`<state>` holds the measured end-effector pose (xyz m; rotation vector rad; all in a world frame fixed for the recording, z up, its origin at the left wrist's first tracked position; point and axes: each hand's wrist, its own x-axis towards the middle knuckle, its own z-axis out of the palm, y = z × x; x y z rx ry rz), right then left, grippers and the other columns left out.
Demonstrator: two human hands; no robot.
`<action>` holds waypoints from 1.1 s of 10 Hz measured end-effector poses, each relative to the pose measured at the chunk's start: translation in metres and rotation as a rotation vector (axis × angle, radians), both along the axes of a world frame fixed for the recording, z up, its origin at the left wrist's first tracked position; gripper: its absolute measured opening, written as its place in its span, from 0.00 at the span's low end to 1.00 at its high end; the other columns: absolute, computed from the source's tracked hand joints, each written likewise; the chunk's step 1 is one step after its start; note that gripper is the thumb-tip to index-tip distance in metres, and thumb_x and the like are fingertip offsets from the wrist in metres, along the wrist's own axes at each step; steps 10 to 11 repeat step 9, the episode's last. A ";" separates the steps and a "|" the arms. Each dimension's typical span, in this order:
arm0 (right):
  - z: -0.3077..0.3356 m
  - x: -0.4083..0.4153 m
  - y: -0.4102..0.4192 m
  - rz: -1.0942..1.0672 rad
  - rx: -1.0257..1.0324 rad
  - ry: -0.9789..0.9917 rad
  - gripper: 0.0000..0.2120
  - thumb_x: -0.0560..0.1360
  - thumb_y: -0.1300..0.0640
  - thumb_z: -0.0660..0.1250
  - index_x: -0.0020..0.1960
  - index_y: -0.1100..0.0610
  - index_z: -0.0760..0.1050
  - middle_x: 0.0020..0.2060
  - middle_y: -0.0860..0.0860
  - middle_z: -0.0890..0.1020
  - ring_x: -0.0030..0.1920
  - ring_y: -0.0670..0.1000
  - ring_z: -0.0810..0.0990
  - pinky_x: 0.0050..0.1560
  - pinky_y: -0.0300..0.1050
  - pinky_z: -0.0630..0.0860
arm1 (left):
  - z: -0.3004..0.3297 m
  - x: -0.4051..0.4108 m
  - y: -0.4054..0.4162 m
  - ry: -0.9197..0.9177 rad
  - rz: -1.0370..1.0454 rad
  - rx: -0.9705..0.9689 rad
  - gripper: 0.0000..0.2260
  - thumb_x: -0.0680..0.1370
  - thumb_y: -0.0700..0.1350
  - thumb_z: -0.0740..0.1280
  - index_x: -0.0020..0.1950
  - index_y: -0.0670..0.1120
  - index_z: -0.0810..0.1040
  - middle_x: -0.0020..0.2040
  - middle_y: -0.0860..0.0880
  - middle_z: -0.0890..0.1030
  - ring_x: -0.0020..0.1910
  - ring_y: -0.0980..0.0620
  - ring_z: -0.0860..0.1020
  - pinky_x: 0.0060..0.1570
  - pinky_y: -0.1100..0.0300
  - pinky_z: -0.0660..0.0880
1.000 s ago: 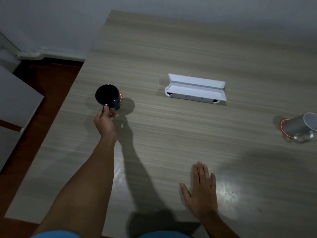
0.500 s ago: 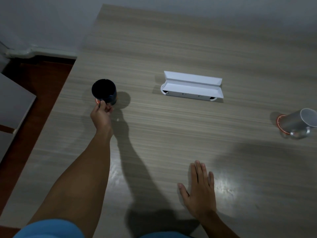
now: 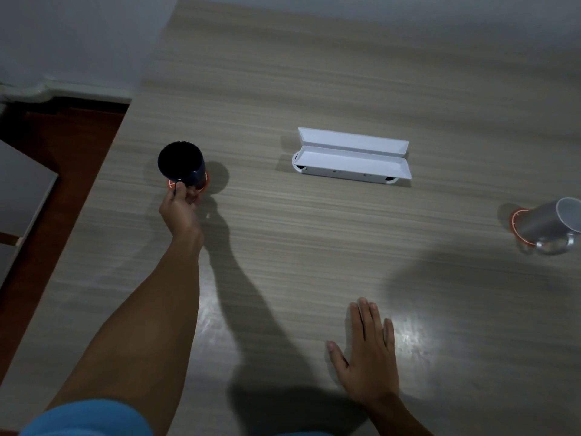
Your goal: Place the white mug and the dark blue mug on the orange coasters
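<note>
1. Head view: the dark blue mug (image 3: pixel 182 165) is gripped at its handle side by the left hand (image 3: pixel 179 206), fingers curled around the near side of the mug; the handle itself is hidden by the fingers.
2. The mug is seen standing upright on an orange coaster (image 3: pixel 202 185), with orange rim showing at the near left and right of the base. Whether it sits fully centred cannot be told.
3. The right hand (image 3: pixel 367 357) is laid flat and open on the table (image 3: pixel 314 247), palm down, nothing held.
4. The white mug (image 3: pixel 547 221) is seen at the far right edge of the frame, already on the second orange coaster (image 3: pixel 515 221); lens distortion makes it look tilted, so its true pose cannot be judged.
5. Step in hand is judged as the last seating of the dark blue mug; both mugs appear placed, so the task is judged nearly done.
6. Next move is judged to call for the left fingers to be loosened and drawn straight back toward the body, without the mug being dragged off the coaster.
7. A white open case (image 3: pixel 352 158) lies mid-table, well apart from both mugs, not in the way.
8. The table's left edge is near the dark blue mug; a sideways knock there is the judged risk.
9. A blue sleeve (image 3: pixel 88 420) is seen at the bottom left.
</note>
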<state>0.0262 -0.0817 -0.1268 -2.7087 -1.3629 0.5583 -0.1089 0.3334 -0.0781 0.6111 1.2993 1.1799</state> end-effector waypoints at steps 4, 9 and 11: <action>0.000 0.000 0.000 -0.006 0.000 -0.001 0.43 0.76 0.31 0.53 0.81 0.54 0.46 0.81 0.51 0.49 0.81 0.52 0.44 0.79 0.60 0.49 | 0.010 0.002 0.000 0.087 -0.021 0.002 0.13 0.83 0.40 0.61 0.39 0.46 0.75 0.34 0.49 0.74 0.34 0.55 0.76 0.48 0.58 0.77; 0.003 -0.003 0.000 -0.006 0.027 -0.008 0.42 0.76 0.32 0.52 0.81 0.55 0.47 0.81 0.52 0.50 0.81 0.53 0.44 0.79 0.61 0.50 | 0.023 -0.010 -0.016 0.200 -0.077 0.004 0.10 0.81 0.45 0.64 0.60 0.46 0.68 0.58 0.43 0.79 0.40 0.50 0.83 0.44 0.51 0.83; 0.003 -0.003 0.000 -0.006 0.027 -0.008 0.42 0.76 0.32 0.52 0.81 0.55 0.47 0.81 0.52 0.50 0.81 0.53 0.44 0.79 0.61 0.50 | 0.023 -0.010 -0.016 0.200 -0.077 0.004 0.10 0.81 0.45 0.64 0.60 0.46 0.68 0.58 0.43 0.79 0.40 0.50 0.83 0.44 0.51 0.83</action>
